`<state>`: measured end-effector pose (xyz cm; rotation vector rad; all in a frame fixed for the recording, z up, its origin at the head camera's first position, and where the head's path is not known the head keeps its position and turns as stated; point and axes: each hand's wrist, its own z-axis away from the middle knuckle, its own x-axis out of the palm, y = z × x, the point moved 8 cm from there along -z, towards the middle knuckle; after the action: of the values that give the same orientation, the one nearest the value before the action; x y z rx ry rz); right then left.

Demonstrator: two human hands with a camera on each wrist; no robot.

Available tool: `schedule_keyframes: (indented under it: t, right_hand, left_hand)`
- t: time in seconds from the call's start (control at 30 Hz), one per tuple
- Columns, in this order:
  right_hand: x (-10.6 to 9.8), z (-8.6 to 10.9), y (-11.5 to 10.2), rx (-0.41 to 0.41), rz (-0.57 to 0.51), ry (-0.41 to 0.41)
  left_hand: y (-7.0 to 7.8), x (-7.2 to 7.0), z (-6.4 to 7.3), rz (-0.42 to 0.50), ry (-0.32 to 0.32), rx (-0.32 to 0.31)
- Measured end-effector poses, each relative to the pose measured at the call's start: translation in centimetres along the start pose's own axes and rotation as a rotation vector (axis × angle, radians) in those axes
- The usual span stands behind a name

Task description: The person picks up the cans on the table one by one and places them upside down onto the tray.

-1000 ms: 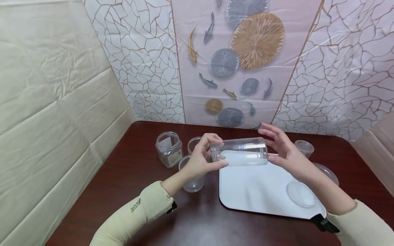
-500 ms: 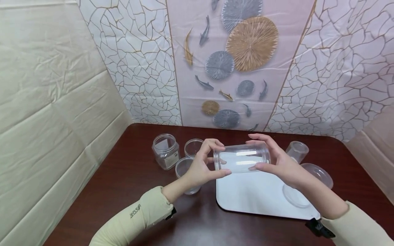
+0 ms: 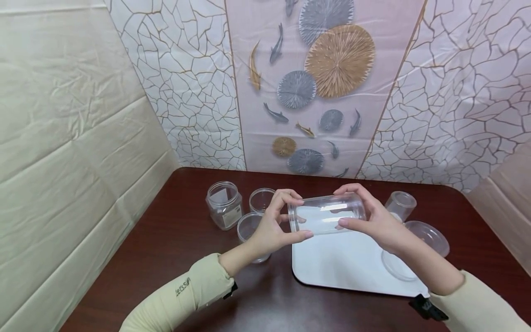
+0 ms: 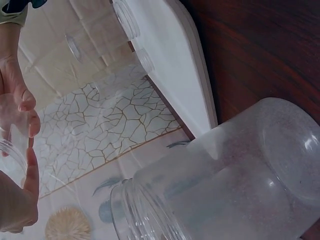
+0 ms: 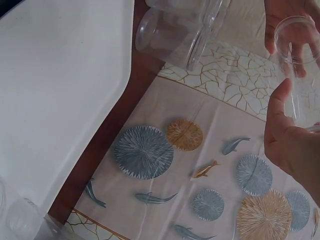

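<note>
A clear cylindrical jar [image 3: 325, 214] lies on its side in the air above a white board [image 3: 352, 272], its ridged rim to the left. My left hand [image 3: 271, 223] grips the rim end, thumb below and fingers above. Around the other end, my right hand [image 3: 375, 223] holds the jar with its thumb in front and fingers over the top. In the left wrist view, part of the jar [image 4: 14, 120] shows between both hands at the left edge. The right wrist view has my right hand [image 5: 295, 145] on the jar [image 5: 295, 55] at the right edge.
At left on the dark table [image 3: 174, 258] stand a square-sided clear jar [image 3: 226, 210] and two round ones, a rear jar [image 3: 261, 199] and a front jar [image 3: 249, 225]. On the right are a small clear container [image 3: 401, 205] and round clear pieces, one [image 3: 431, 237] beyond the board.
My right hand has closed in from beside the jar's right end and now grips it. The jar sits slightly lower in view. My left hand keeps its grip.
</note>
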<state>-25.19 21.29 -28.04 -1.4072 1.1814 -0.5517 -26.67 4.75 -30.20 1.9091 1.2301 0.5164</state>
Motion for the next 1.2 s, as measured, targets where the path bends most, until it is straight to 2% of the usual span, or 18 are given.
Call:
schedule_keyframes:
  t: [0.3,0.4,0.57,1.0,1.2]
  right_hand:
    - [-0.3,-0.3,-0.5,-0.035,0.096,0.003]
    - [-0.4,-0.4,-0.8,-0.059,0.111,-0.003]
    - [-0.7,-0.4,-1.1,-0.076,0.119,-0.008]
    - [-1.9,-0.3,-0.7,0.004,0.172,0.007]
    - [-2.8,-0.4,0.2,0.102,0.228,0.052]
  left_hand:
    - [-0.2,-0.2,0.3,-0.065,-0.009,-0.033]
    - [-0.2,-0.2,0.4,-0.084,-0.038,-0.037]
    - [-0.1,-0.6,0.9,-0.064,-0.091,-0.034]
    - [0.5,-4.4,2.2,-0.112,-0.053,0.048]
    - [0.5,-6.8,3.2,-0.119,-0.024,0.020]
